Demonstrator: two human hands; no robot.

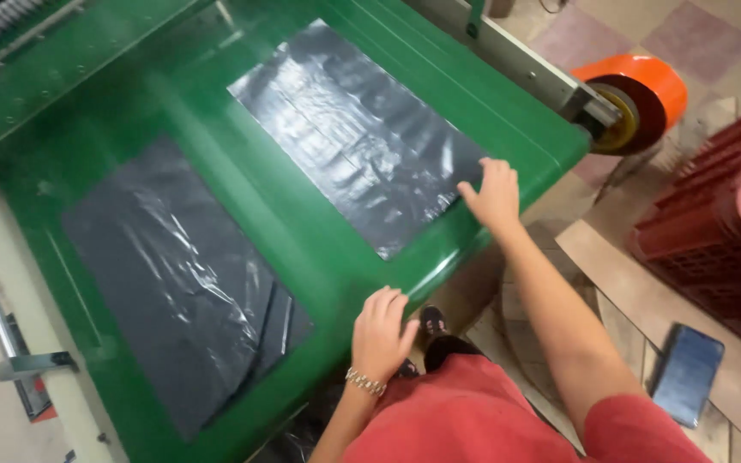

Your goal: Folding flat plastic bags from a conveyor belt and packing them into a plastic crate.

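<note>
Left hand [381,333] on green belt [319,249] edge, right hand [496,194] touching black bag [353,133]

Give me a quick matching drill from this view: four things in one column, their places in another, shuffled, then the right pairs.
Things:
1. right hand
2. left hand
3. orange roll
4. dark phone

Places:
A. on the floor beside the red crate
B. at the far right end of the green table
C. on the corner of the nearer-right black plastic sheet
D. on the table's front edge, between the two sheets

Pairs: 1-C, 2-D, 3-B, 4-A
</note>
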